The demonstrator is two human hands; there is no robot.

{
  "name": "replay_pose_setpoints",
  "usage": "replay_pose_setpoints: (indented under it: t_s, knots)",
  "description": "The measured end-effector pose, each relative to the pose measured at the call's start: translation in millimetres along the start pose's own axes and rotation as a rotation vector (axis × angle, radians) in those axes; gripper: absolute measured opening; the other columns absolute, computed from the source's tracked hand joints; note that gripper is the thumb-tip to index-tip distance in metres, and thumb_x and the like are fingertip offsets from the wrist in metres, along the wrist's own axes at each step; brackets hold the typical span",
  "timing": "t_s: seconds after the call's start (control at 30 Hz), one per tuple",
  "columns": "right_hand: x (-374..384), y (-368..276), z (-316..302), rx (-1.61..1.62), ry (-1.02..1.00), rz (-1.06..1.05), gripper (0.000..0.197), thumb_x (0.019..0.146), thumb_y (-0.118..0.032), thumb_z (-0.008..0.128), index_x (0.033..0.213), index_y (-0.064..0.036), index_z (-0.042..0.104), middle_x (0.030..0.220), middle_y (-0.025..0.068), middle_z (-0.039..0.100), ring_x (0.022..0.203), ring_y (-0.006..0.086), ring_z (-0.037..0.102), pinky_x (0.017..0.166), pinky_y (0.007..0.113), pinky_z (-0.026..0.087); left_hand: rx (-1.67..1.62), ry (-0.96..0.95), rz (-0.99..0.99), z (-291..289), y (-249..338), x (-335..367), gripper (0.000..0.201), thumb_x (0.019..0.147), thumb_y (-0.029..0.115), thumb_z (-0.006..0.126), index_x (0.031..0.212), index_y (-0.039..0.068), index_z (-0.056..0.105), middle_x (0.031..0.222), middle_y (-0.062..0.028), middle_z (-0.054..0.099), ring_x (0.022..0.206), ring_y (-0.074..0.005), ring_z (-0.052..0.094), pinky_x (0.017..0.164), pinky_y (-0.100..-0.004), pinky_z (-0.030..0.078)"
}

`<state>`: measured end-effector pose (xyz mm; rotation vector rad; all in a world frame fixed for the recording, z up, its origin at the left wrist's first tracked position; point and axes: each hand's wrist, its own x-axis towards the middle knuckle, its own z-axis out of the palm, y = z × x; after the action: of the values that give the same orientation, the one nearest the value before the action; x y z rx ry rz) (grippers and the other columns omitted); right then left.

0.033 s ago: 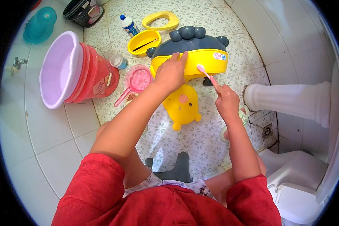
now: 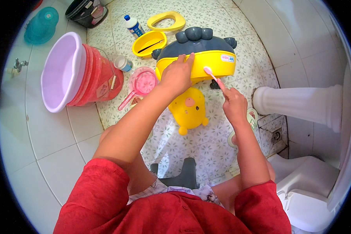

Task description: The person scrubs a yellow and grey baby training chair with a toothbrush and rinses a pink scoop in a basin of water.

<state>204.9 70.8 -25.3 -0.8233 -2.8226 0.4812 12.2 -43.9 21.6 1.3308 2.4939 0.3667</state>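
Note:
A child's potty point(image 2: 218, 62), yellow with a dark grey knobbed part, is tipped over on the tiled floor. Its yellow animal-face piece point(image 2: 191, 109) points toward me. My left hand point(image 2: 177, 76) grips the yellow side near the grey edge, its fingertips partly hidden. Between the fingers of my right hand point(image 2: 234, 103) is a pink toothbrush point(image 2: 213, 75), its head pressed against the potty's yellow wall. Left of the potty are a yellow bowl point(image 2: 136, 43) with a thin dark stick in it and a pink dipper point(image 2: 154, 80) with a handle.
At the left stand a red bucket point(image 2: 105, 78) and a lilac basin point(image 2: 62, 74). Behind are a white bottle point(image 2: 134, 27), a yellow ring seat point(image 2: 179, 24) and a black bucket point(image 2: 87, 15). A white pedestal point(image 2: 296, 103) and a toilet point(image 2: 308, 206) border the right.

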Motion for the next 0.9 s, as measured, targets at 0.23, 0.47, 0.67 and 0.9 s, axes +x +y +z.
replay_pose_setpoints:
  t_s: [0.23, 0.47, 0.67, 0.9]
  knots:
    - [-4.6, -22.8, 8.8, -0.012, -0.077, -0.077, 0.070, 0.075, 0.004, 0.054, 0.132, -0.0368, 0.053, 0.073, 0.0078, 0.054, 0.064, 0.0275, 0.059, 0.057, 0.041, 0.048, -0.011, -0.001, 0.000, 1.1, 1.1, 0.1, 0.075, 0.070, 0.000, 0.060, 0.141, 0.007, 0.037, 0.135, -0.0216, 0.047, 0.110, -0.0377, 0.058, 0.090, -0.0423, 0.051]
    - [-1.8, -10.0, -2.1, -0.059, -0.079, -0.054, 0.067, 0.076, 0.003, 0.055, 0.129, -0.0388, 0.056, 0.074, 0.0077, 0.054, 0.063, 0.0282, 0.060, 0.056, 0.041, 0.048, -0.012, 0.004, 0.013, 2.4, -1.3, -1.7, 0.075, 0.071, 0.000, 0.059, 0.141, 0.007, 0.036, 0.137, -0.0205, 0.045, 0.113, -0.0370, 0.056, 0.091, -0.0424, 0.050]
    - [2.7, 6.9, -14.3, -0.056, -0.065, -0.015, 0.069, 0.075, 0.002, 0.056, 0.129, -0.0407, 0.055, 0.073, 0.0079, 0.056, 0.065, 0.0291, 0.061, 0.057, 0.042, 0.049, -0.004, -0.003, 0.021, 1.9, -0.6, -0.2, 0.073, 0.071, 0.000, 0.058, 0.141, 0.005, 0.037, 0.135, -0.0205, 0.046, 0.112, -0.0365, 0.056, 0.091, -0.0425, 0.050]
    - [-0.5, -20.3, 0.4, -0.045, -0.109, -0.067, 0.069, 0.074, 0.003, 0.056, 0.129, -0.0390, 0.056, 0.075, 0.0072, 0.055, 0.067, 0.0278, 0.061, 0.058, 0.040, 0.049, 0.002, -0.009, 0.018, 1.7, 1.2, 1.5, 0.073, 0.071, 0.001, 0.059, 0.141, 0.005, 0.037, 0.134, -0.0206, 0.047, 0.111, -0.0364, 0.057, 0.090, -0.0427, 0.050]
